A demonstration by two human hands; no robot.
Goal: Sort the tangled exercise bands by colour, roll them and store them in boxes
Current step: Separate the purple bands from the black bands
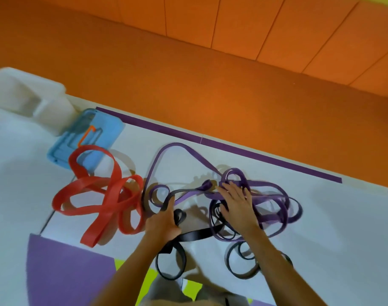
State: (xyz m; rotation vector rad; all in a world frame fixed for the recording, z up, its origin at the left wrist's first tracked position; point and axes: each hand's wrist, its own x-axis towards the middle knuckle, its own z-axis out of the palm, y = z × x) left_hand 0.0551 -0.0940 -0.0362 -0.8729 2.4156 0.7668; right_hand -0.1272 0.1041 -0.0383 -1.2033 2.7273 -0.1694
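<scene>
Red bands (85,184) overlap the blue lid (110,129) beside the white box (49,102)

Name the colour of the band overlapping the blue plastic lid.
Red: the wide rubber band, head view.

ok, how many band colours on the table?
3. Red bands at left; purple bands centre-right, under the right hand; black bands nearest the person, tangled with purple, held by the left hand. Per-colour count unclear.
</scene>
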